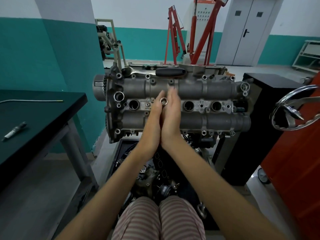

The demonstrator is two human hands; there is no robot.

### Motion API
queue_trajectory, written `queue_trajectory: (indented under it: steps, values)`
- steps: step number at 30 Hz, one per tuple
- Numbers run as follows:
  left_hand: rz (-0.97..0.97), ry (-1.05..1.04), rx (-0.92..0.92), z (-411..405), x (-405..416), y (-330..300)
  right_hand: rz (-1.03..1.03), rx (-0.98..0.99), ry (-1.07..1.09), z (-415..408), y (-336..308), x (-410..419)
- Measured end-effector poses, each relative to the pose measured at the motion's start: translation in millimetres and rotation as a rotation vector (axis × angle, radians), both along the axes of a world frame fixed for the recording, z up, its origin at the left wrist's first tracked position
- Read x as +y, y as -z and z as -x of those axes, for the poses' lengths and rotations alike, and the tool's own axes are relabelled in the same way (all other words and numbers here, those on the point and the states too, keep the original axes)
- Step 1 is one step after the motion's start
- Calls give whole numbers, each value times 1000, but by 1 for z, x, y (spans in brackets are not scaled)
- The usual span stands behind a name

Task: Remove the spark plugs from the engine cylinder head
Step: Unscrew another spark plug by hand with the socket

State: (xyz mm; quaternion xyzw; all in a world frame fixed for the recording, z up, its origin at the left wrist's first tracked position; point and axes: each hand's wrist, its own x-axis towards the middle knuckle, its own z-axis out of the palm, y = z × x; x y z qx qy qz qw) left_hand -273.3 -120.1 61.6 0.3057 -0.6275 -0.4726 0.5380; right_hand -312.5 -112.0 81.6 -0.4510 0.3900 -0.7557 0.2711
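Observation:
The grey cylinder head (190, 87) lies across the stand in front of me, with three open plug wells (133, 104) (189, 105) (216, 106) showing in its middle row. Between my two flat palms stands a steel socket (163, 101), its open end up, over a well that my hands hide. My left hand (153, 118) and my right hand (172, 116) press against the socket with straight fingers, palms facing each other. A spark plug (14, 130) lies on the dark table at the left.
A ratchet with a black handle (170, 72) rests along the head's far edge. A dark table (34, 108) with a thin rod (31, 100) stands left. A black cabinet (256, 118), a chrome wheel (292, 108) and a red cabinet (297, 161) stand right; red hoists (195, 37) behind.

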Motion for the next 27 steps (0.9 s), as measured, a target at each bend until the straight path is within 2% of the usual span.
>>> queue_trajectory:
  steps: [1, 2, 5, 7, 8, 10, 11, 12, 13, 14, 15, 16, 17, 18, 19, 23, 24, 26, 27]
  values:
    - [2, -8, 27, -1, 5, 8, 59, 106, -38, 8, -2, -16]
    - [1, -20, 30, -1, 9, 13, 21, 178, 72, 13, -12, -24]
    - [-30, -71, 62, -2, 7, 11, -19, 145, 24, 23, -17, -31]
    - [-24, -98, 76, -2, -4, -7, -60, 258, 31, 20, 1, -25]
    - [-9, -95, 55, -1, -11, -19, -67, 323, -6, 18, 14, -20]
    - [5, -35, 1, 0, -23, -37, -150, 331, -43, 4, 23, -1]
    - [1, 6, -17, 1, -26, -40, -129, 325, -78, 0, 28, 0]
    - [0, 34, -31, 4, -27, -39, -78, 243, -131, -5, 25, -2]
    - [0, 40, -36, 5, -25, -35, -32, 65, -176, -9, 20, -2]
    - [-5, 25, -33, 7, -22, -28, 27, -252, -245, -11, 13, -2]
    - [-10, -2, -19, 8, -18, -19, 101, -613, -421, -10, 3, 1]
    - [-9, -21, 1, 10, -14, -10, 137, -569, -374, -9, -5, 4]
    - [-3, -30, 29, 10, -9, -1, -3, -204, -112, -5, -14, 2]
    - [2, -39, 54, 9, -5, 8, -30, 25, 101, 7, -26, -8]
    - [-6, -48, 66, 8, -1, 14, -16, 138, 64, 11, -26, -22]
    - [-66, -68, 127, 6, -5, 6, 38, 287, 167, 22, -29, -23]
    - [-54, -54, 141, 7, -10, -5, 30, 255, 72, 15, -19, -17]
    - [0, -29, 80, 9, -20, -31, 28, -47, -109, 9, 0, -3]
    - [22, -9, 24, 9, -25, -40, 24, 94, -73, 4, 13, 7]
